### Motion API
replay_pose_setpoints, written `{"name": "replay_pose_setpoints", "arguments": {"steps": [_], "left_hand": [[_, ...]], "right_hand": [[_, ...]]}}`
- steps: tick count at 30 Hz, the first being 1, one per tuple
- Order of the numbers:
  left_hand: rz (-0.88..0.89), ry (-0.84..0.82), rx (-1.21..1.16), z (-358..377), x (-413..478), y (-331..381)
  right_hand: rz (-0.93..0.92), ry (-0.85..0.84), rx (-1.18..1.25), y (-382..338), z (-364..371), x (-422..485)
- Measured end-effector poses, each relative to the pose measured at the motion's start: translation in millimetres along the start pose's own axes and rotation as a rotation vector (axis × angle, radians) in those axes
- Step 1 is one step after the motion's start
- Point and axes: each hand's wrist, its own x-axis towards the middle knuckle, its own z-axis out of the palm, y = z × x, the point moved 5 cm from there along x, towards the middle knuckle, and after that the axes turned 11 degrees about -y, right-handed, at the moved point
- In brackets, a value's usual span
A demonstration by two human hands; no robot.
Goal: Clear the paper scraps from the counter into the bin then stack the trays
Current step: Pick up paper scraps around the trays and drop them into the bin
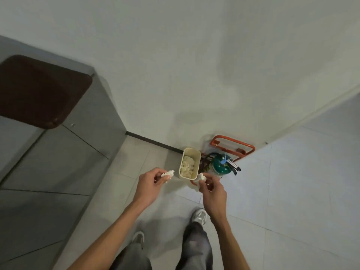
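Both forearms are reaching forward and down from the bottom of the view, bare, above grey trousers and pale shoes. Each grip is grasping paper: the left hand [151, 181] is pinching a crumpled scrap [168, 174] between thumb and fingertips, and the right hand [212, 190] is pinching a second scrap [200, 178] the same way, palm turned inward.

Ahead of the two grips and between them, the bin [192, 149] is standing on the floor, its long axis running away from the person and its mouth facing up, with white scraps [187, 166] lying inside. In this view the left-hand paper is lining up just beside the bin's left rim, and the right-hand paper at its near right corner. Neither hand is looking clearly nearer. Judging by this, each needs to be moving inward over the mouth before letting go.

Just right of the right grip, a green extinguisher [220, 166] is sitting in an orange stand [233, 147]. Well off to the left and higher, one brown tray [39, 90] is lying on the surface [15, 141].
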Motion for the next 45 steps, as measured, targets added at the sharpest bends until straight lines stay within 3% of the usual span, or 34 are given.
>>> {"name": "replay_pose_setpoints", "arguments": {"steps": [6,12,22,27,31,36,45], "left_hand": [[-0.080,0.110,0.040,74,100,-31],[-0.244,0.072,0.048,157,197,-105],[-0.302,-0.098,0.316,292,348,-270],[-0.347,-0.361,0.427,324,373,-314],[-0.272,-0.337,0.446,299,354,-308],[-0.299,-0.231,0.480,234,291,-288],[-0.339,0.202,0.489,82,110,-188]], "right_hand": [[-0.014,-0.156,-0.156,57,-5,150],[0.004,-0.333,-0.429,136,33,274],[0.041,-0.513,-0.828,315,131,420],[0.115,-0.610,-0.900,364,159,441],[0.123,-0.586,-0.882,350,154,425],[0.019,-0.611,-0.824,278,142,376],[-0.478,-0.598,-0.734,87,128,232]]}}
